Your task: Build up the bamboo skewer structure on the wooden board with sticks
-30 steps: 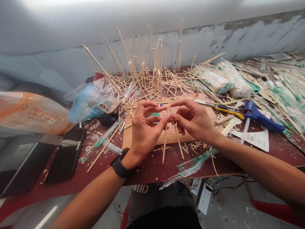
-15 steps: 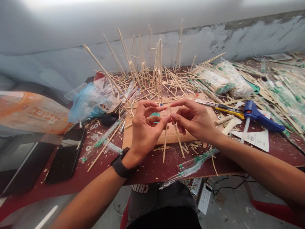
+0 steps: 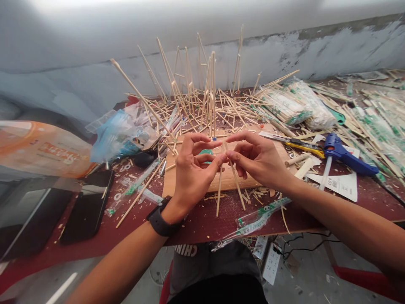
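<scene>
My left hand [image 3: 198, 169] and my right hand [image 3: 255, 156] meet over a wooden board [image 3: 172, 181]. Between my left thumb and fingers is a thin wooden stick [image 3: 219, 192] that points down toward me. A second wooden stick [image 3: 238, 188] is pinched in my right hand. Their top ends come together at my fingertips in an upside-down V, while the lower ends stand apart over the table edge. Whether the tops are glued cannot be seen. Behind my left fingers a green round patch [image 3: 207, 155] shows on the board.
Upright stick frames [image 3: 212, 84] rise from a heap of loose sticks at the back. To the right lie a blue glue gun [image 3: 348, 156], a yellow-handled tool [image 3: 305, 148] and plastic-wrapped sticks [image 3: 284, 103]. A black phone [image 3: 88, 207] and an orange bag [image 3: 47, 150] are at left.
</scene>
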`<state>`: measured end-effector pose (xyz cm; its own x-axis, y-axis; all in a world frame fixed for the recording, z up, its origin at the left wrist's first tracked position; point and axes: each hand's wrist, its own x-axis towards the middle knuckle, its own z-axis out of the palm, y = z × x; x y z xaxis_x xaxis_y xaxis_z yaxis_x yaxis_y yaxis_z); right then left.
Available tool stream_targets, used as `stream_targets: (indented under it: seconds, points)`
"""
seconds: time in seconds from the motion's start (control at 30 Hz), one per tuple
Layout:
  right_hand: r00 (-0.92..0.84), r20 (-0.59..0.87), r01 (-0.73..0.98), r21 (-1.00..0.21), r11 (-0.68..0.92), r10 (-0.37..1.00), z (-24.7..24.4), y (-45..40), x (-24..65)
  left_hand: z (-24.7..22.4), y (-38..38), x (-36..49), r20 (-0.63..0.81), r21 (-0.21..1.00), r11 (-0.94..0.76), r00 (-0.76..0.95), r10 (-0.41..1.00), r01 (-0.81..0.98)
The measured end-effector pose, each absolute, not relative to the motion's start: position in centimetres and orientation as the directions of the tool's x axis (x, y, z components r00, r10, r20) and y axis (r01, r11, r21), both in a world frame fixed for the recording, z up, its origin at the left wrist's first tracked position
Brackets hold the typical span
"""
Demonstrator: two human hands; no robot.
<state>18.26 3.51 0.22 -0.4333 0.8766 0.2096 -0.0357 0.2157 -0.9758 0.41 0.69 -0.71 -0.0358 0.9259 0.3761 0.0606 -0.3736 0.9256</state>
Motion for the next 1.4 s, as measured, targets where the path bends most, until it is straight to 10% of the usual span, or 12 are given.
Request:
stream_targets:
  seconds: [1.4]
  points:
    - [-0.428,0.231,-0.045,-0.971,0.234,0.874,0.62,3.16,18.22,-0.47,0.39,0.50,0.413,0.910,-0.411,-0.023,0.911,0.060]
